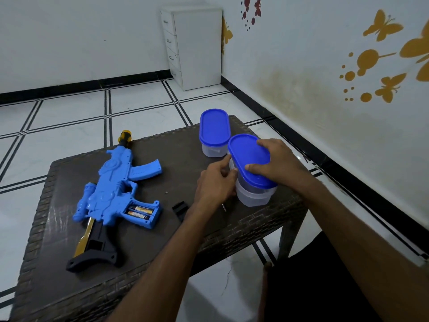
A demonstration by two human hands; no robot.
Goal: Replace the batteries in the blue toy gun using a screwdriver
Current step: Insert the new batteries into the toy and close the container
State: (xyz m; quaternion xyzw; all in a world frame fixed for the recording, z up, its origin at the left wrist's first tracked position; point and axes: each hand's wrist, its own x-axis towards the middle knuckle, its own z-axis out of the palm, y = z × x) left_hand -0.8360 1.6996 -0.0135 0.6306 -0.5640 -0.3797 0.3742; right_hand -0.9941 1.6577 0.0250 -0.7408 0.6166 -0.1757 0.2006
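The blue toy gun (116, 189) lay flat at the left of the table (176, 145), well left of the near container (253, 175). Its long axis ran from the black stock by the near edge up to the yellow-tipped muzzle at the far edge, with the grip compartment open and two batteries (139, 212) showing. Between gun and container sat a small screw (166, 193) and the black cover (180, 209), on bare tabletop with room to slide. The left hand (214, 184) gripped the container's clear left wall, fingers curled; a thin metal tip (224, 207) showed below it, its source unclear. The right hand (276, 161) clasped the blue lid (249, 156) from the right, fingers curled over its rim. A second lidded container (214, 133) stood just beyond. I judged the left hand nearer the gun, which lay leftward of both.
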